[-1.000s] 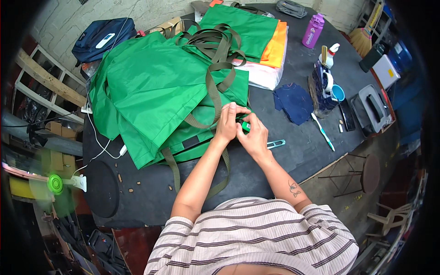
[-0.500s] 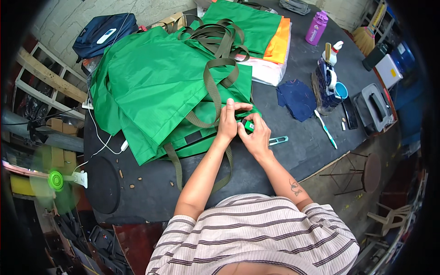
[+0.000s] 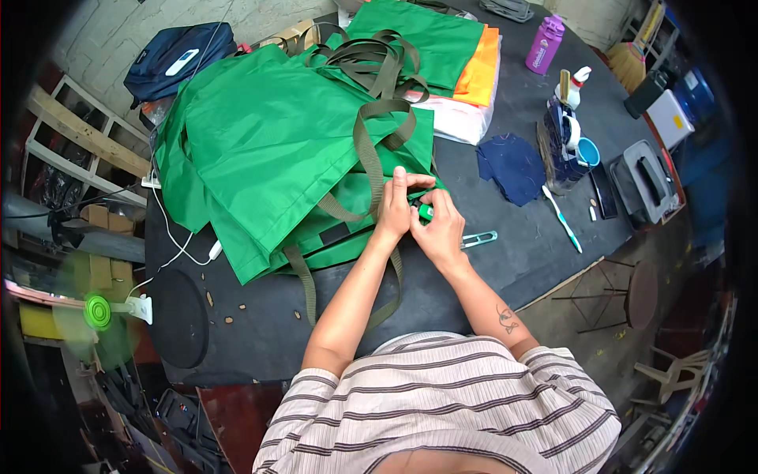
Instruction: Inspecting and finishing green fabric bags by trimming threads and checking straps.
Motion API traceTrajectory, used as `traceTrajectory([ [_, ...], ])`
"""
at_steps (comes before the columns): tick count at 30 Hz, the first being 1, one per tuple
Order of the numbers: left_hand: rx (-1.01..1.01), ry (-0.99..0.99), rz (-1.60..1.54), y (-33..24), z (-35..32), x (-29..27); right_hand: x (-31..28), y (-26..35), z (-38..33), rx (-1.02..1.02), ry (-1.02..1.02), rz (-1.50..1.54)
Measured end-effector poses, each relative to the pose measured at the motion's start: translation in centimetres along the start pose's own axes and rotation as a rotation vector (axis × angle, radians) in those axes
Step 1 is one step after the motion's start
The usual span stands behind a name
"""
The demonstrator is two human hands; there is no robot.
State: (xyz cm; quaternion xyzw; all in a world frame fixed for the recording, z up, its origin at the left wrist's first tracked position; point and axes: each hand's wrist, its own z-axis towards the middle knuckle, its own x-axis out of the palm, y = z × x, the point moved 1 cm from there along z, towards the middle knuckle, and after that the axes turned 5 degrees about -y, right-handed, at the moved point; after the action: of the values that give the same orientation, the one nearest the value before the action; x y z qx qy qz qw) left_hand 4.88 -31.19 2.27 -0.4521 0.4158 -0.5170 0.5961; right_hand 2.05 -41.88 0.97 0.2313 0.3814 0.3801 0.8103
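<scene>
My left hand (image 3: 397, 207) and my right hand (image 3: 440, 227) meet at the right edge of a pile of green fabric bags (image 3: 260, 142). Between my fingers is a small green-and-black piece (image 3: 425, 212); whether it belongs to a bag cannot be told. The right thumb and fingers pinch it. My left thumb points up while the other left fingers bend around the far side, partly hidden. An olive webbing handle (image 3: 365, 150) loops up just beyond my left hand. Beside my right wrist lies a light teal thread snipper-like tool (image 3: 479, 238).
Right of my hands lie navy fabric pieces (image 3: 512, 167), a toothbrush (image 3: 562, 220) and a dark phone (image 3: 603, 193). An organizer (image 3: 562, 150) holds a blue cup. Farther back stand a purple bottle (image 3: 545, 46) and folded orange fabric (image 3: 477, 75). A white cable (image 3: 174, 237) crosses the left side.
My hands stay together at nearly the same spot, with a slight shift of the fingers. The green-and-black piece between them has turned a little and shows less of itself.
</scene>
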Motion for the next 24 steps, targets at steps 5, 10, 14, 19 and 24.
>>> traceTrajectory([
  [5, 0.021, -0.005, 0.013, -0.15, 0.39, -0.18, -0.06, -0.07, 0.08, 0.024, -0.002, 0.005],
  [10, 0.068, -0.033, 0.037, 0.16, 0.54, 0.05, -0.03, -0.22, 0.31, 0.038, 0.003, 0.011],
  [14, 0.092, -0.035, 0.098, 0.35, 0.41, 0.26, 0.07, -0.39, 0.45, 0.031, 0.008, 0.004],
  [19, 0.044, -0.052, 0.089, 0.24, 0.21, 0.24, 0.11, -0.51, 0.54, 0.064, 0.025, 0.005],
  [24, 0.046, -0.052, 0.113, 0.27, 0.19, 0.24, 0.0, -0.31, 0.65, 0.133, 0.001, 0.042],
])
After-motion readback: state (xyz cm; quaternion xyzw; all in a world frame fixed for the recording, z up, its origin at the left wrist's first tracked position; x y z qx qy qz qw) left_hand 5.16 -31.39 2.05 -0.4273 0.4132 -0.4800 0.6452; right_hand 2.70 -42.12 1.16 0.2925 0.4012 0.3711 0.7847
